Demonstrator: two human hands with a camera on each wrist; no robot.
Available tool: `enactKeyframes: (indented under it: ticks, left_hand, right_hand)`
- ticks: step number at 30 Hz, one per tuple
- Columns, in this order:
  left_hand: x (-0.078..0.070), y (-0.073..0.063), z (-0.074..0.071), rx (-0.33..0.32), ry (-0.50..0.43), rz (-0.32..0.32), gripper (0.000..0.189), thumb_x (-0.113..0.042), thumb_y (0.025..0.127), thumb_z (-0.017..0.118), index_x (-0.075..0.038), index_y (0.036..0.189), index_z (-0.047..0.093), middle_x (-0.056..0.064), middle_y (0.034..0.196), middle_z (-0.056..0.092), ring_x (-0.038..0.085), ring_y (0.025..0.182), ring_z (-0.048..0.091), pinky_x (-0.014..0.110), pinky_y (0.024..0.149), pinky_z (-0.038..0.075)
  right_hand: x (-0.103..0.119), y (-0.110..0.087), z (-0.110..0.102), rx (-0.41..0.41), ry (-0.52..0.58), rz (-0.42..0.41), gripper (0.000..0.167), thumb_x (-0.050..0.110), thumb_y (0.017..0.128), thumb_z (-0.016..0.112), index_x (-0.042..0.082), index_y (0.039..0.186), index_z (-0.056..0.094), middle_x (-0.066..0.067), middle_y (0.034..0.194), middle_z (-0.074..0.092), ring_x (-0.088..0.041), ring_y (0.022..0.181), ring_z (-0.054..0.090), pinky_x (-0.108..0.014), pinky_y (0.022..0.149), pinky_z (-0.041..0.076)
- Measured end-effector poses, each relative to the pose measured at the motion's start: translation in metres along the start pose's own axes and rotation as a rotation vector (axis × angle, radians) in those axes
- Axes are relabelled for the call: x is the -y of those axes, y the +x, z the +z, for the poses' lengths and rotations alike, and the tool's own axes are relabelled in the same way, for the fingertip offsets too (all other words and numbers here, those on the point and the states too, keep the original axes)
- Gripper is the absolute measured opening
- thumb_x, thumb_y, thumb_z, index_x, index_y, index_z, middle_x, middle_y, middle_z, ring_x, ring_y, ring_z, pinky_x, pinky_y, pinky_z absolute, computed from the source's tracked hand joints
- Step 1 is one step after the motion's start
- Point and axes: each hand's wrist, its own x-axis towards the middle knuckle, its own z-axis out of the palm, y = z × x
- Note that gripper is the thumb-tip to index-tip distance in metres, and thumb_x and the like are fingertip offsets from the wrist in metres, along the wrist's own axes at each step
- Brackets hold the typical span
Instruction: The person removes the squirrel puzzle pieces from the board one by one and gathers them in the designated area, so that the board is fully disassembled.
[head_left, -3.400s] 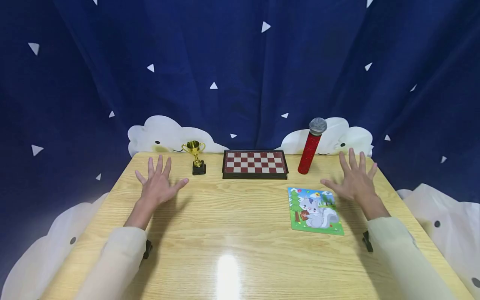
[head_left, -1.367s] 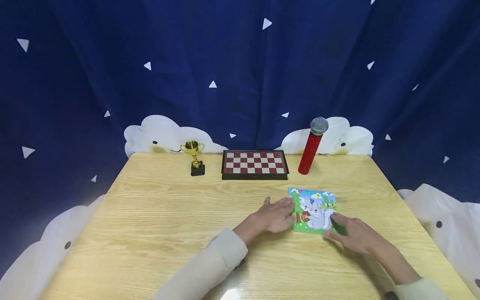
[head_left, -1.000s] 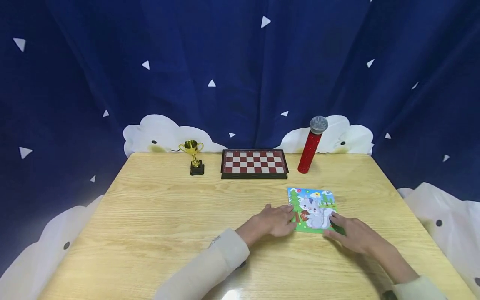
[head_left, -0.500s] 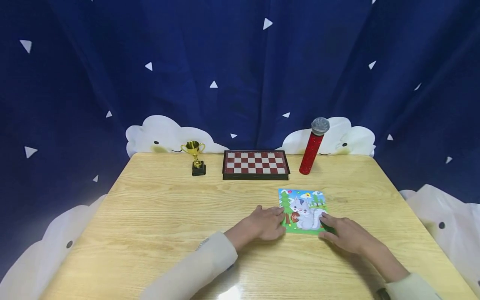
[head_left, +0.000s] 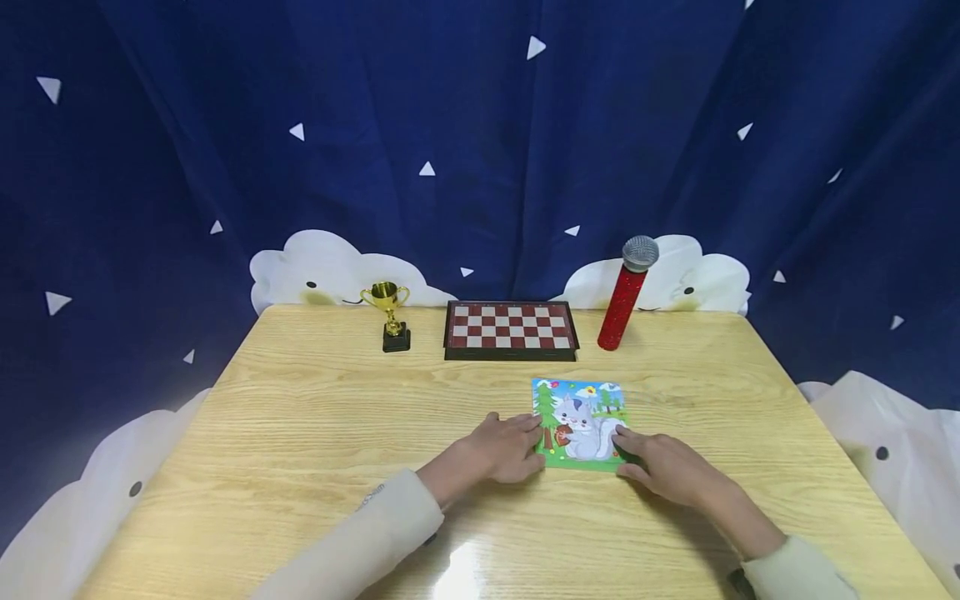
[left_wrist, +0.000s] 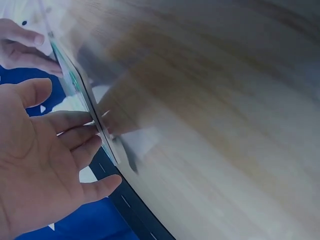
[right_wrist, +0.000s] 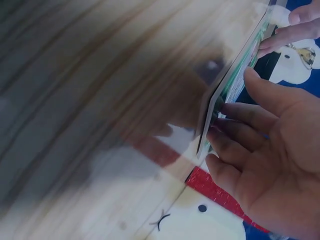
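Observation:
A flat square board printed with a squirrel holding a nut (head_left: pixel 581 429) lies on the wooden table, between both hands. My left hand (head_left: pixel 501 450) touches its left edge with extended fingertips; in the left wrist view the fingers (left_wrist: pixel 75 120) reach the board's rim, thumb held away. At the opposite side, my right hand (head_left: pixel 671 467) has its fingertips on the right edge, over the squirrel's tail. The right wrist view shows those fingers (right_wrist: pixel 247 117) lightly bent against the rim (right_wrist: pixel 212 102), the palm off the table.
Along the back of the table stand a gold trophy cup (head_left: pixel 390 312) on a black base, a red-and-white checkered game board (head_left: pixel 510 327) in a black frame, and a red microphone (head_left: pixel 622 304) with a silver head. A dark blue curtain (head_left: pixel 480 125) hangs behind.
Both hands came from apart above the table to the squirrel board's two sides. Over the last second the board has slid left toward the middle, both hands moving with it.

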Motion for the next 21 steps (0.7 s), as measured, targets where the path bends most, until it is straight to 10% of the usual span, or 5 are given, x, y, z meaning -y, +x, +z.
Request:
enactKeyframes:
  ticks: [21]
  left_hand:
    - [0.063,-0.065,0.012,-0.055,-0.064,-0.051,0.056,-0.044,0.1,0.033,-0.012,0.146,0.038,0.002,0.157,0.028,0.02,0.145,0.026,0.056,0.113,0.027]
  right_hand:
    - [0.057,0.051,0.011,0.014,-0.006,-0.183,0.047,0.018,0.084,0.07,0.0,0.127,0.059,-0.019,0.132,0.057,-0.033,0.109,0.064,-0.044,0.087,0.053]
